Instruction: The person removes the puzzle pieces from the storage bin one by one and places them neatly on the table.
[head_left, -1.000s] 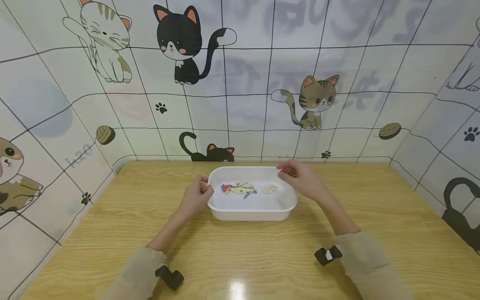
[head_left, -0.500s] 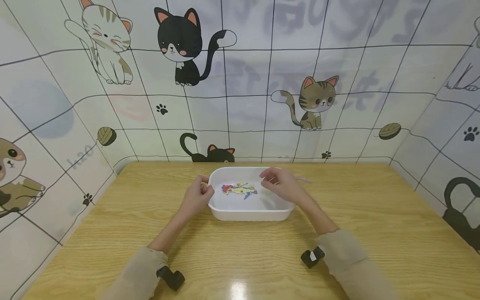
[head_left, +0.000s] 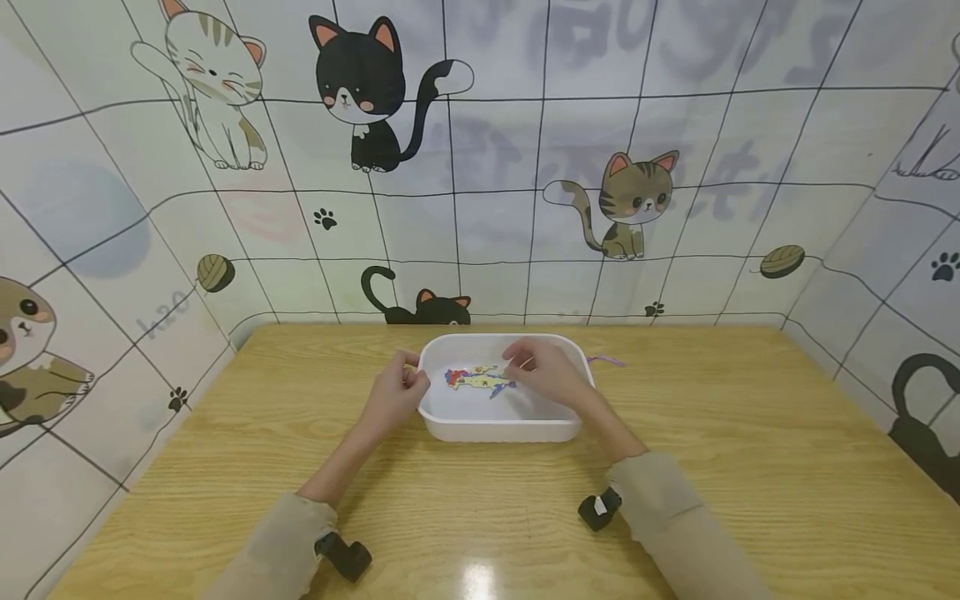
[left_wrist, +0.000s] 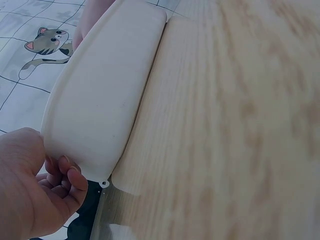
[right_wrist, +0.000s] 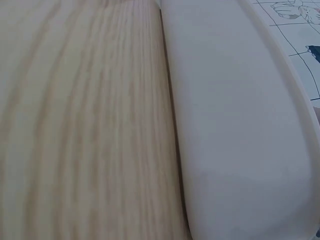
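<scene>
A white plastic basin (head_left: 502, 432) stands on the wooden table. My left hand (head_left: 395, 390) holds its left end by the rim; in the left wrist view, that hand's (left_wrist: 47, 187) fingers curl in at the basin's corner. Flat, brightly coloured cutouts (head_left: 480, 381) in yellow, red and blue lie together on the basin's left floor. My right hand (head_left: 546, 371) reaches in over the right side, its bent fingertips right at the cutouts' right end. I cannot tell if it pinches one. The basin floor's right part is mostly hidden under that hand.
A thin pink and purple strip (head_left: 606, 361) lies on the table (head_left: 480, 508) just right of the basin. Behind the table rises a wall cloth (head_left: 495, 225) printed with cats and grid lines. Black wrist cameras (head_left: 343, 556) sit at both sleeves.
From the basin's back right rim, my right hand has moved left and inward to the cutouts, now covering small cream pieces. The pink and purple strip has come into view. My left hand stays put.
</scene>
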